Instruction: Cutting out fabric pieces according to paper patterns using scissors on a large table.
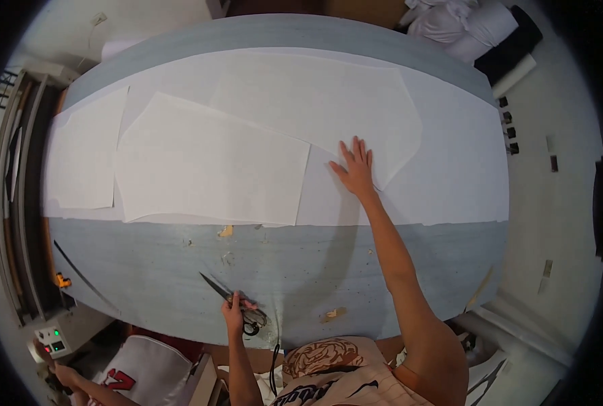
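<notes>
My right hand lies flat, fingers spread, on a sheet of white fabric spread over a grey cutting table. It presses the lower edge of a large white pattern piece. My left hand grips the handles of black scissors near the table's front edge, blades pointing up and left. A second white pattern piece lies to the left of my right hand, and a third lies at the far left.
Rolls and bundles of white and black cloth sit beyond the table's far right corner. A rack with long rulers stands along the left. Another person's hand and a box with lit buttons are at lower left.
</notes>
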A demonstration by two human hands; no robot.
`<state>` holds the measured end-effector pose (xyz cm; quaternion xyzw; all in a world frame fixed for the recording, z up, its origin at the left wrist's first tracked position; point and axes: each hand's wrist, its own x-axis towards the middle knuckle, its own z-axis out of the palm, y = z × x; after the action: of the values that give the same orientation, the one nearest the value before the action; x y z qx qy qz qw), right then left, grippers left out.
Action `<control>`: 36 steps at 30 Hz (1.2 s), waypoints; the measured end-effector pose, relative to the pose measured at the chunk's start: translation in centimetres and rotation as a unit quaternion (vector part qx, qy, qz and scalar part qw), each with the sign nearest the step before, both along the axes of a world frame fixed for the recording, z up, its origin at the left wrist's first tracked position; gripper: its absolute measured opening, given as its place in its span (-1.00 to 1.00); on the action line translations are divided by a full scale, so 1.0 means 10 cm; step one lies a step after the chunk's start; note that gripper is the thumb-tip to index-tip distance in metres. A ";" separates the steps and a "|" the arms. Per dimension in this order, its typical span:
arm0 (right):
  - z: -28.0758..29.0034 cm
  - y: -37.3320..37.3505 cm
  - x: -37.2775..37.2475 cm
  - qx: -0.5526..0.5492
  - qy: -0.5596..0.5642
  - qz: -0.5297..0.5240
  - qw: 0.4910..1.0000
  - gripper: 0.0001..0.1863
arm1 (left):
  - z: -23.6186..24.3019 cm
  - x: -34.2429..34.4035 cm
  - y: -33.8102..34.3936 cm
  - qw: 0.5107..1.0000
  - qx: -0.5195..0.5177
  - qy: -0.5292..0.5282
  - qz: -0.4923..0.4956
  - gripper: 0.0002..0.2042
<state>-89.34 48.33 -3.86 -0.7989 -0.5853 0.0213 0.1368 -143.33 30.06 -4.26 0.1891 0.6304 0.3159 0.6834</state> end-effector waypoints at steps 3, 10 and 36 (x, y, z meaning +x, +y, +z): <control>0.03 0.05 -0.01 -0.007 0.018 0.017 1.000 -0.23 | 0.00 0.03 -0.09 1.000 0.014 0.006 0.010 -0.66; 0.03 0.12 0.04 0.018 0.012 0.034 0.999 -0.22 | 0.06 0.10 -0.08 1.000 0.007 0.011 0.020 -0.65; 0.29 0.02 -0.21 0.011 -0.022 0.041 0.999 -0.19 | 0.01 0.04 -0.06 1.000 0.000 0.013 -0.028 -0.66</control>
<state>-91.41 48.52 -0.96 -0.7732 -0.6204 0.0034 0.1315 -142.96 29.51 -4.14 0.2110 0.6340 0.2942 0.6834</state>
